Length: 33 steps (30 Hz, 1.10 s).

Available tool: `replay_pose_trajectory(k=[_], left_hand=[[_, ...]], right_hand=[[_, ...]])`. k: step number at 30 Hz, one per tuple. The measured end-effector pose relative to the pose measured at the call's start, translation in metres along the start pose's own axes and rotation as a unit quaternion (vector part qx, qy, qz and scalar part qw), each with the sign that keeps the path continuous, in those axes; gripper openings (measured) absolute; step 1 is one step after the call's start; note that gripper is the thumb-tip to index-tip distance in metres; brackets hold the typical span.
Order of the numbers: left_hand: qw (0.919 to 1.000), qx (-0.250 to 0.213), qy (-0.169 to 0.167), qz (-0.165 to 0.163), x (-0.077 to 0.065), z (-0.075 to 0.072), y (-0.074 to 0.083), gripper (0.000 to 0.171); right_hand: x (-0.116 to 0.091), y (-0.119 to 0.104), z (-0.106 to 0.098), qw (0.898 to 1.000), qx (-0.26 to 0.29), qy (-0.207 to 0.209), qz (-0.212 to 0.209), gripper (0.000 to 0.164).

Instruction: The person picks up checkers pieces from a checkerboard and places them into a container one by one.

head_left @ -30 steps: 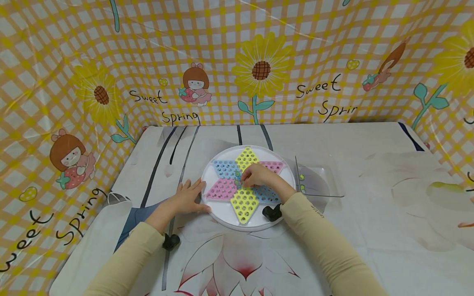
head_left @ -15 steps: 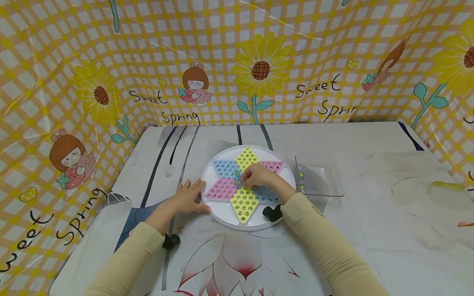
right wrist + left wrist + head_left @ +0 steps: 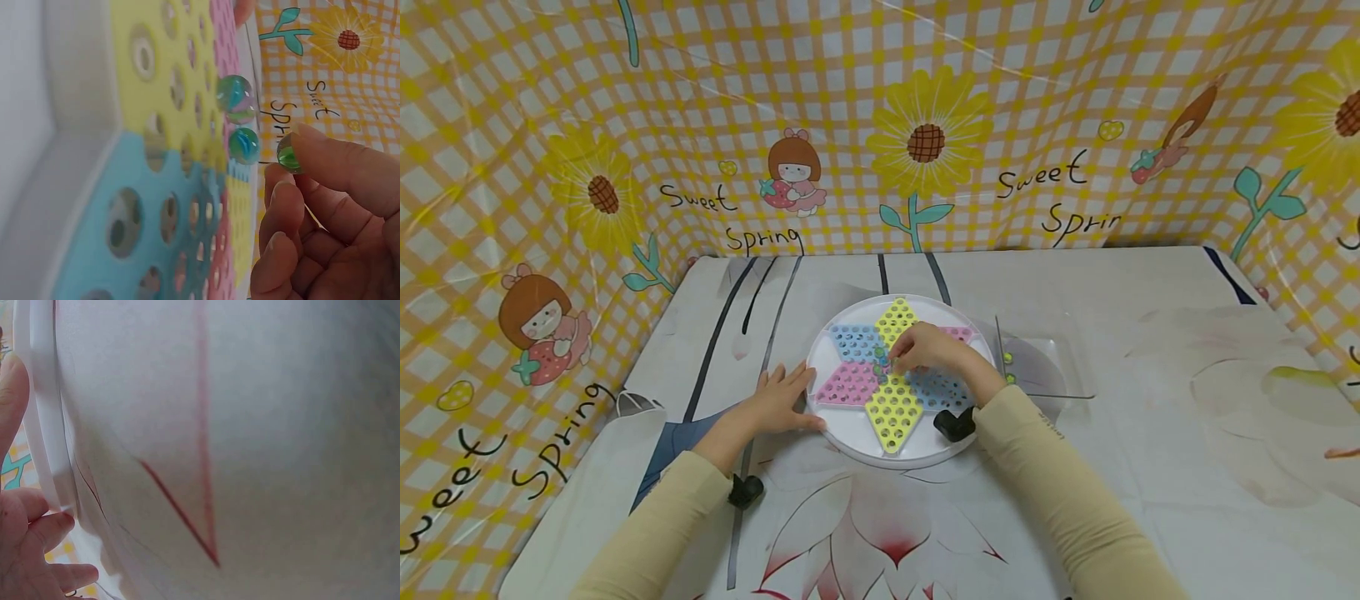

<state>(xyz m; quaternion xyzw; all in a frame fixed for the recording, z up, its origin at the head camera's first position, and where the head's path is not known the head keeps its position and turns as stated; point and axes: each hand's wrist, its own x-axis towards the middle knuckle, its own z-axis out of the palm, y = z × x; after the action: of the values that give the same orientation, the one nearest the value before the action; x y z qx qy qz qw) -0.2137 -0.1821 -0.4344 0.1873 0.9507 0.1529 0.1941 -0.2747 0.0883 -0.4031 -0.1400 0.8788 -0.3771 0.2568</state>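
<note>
Right hand [image 3: 927, 348] pinches clear green-swirled glass marble [image 3: 287, 154] narrowly, apparently just above round white plastic star-patterned board [image 3: 848, 432]; left hand [image 3: 781, 402], fingers spread, touches board's left rim.

One round white game board [image 3: 846, 429], two bare human grips: the left grip [image 3: 778, 407] and the right grip [image 3: 928, 348]
Six star points on the board: two yellow star points [image 3: 895, 414], two pink star points [image 3: 848, 383], two pale blue star points [image 3: 855, 342]; in the right wrist view, two clear marbles swirled blue and green [image 3: 244, 145] and one green glass marble [image 3: 289, 153] in the right grip; one clear plastic tray [image 3: 1073, 329] with at least two yellow-green marbles [image 3: 1008, 357]; two beige sleeves [image 3: 1063, 479], two black wrist cameras [image 3: 746, 492], one white tabletop [image 3: 1165, 425], three printed yellow sunflowers [image 3: 927, 107] in the head view
</note>
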Motion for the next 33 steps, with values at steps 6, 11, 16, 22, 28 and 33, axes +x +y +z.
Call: replay_pose_trajectory(k=[6,11,16,22,28,33], left_hand=[[1.0,0.0,-0.001,-0.001,0.0,0.0,-0.001,0.093],[1.0,0.0,-0.002,-0.003,-0.001,-0.001,0.0,0.092],[1.0,0.001,0.0,-0.002,-0.001,-0.001,0.001,0.092],[1.0,-0.002,0.002,0.0,-0.001,0.0,0.0,0.093],[1.0,-0.004,0.001,-0.001,-0.001,0.0,0.0,0.092],[1.0,-0.004,0.003,0.002,0.0,0.0,-0.001,0.093]], right_hand=[[-0.003,0.0,-0.011,1.0,0.004,0.0,0.001,0.022],[-0.007,-0.001,-0.021,1.0,0.009,0.004,0.005,0.022],[-0.013,-0.001,-0.031,1.0,0.002,0.019,-0.005,0.026],[-0.022,0.0,-0.044,1.0,-0.005,0.03,-0.003,0.027],[-0.027,0.009,-0.059,0.999,-0.006,0.037,0.0,0.026],[-0.034,0.017,-0.072,0.999,-0.004,0.052,-0.003,0.027]])
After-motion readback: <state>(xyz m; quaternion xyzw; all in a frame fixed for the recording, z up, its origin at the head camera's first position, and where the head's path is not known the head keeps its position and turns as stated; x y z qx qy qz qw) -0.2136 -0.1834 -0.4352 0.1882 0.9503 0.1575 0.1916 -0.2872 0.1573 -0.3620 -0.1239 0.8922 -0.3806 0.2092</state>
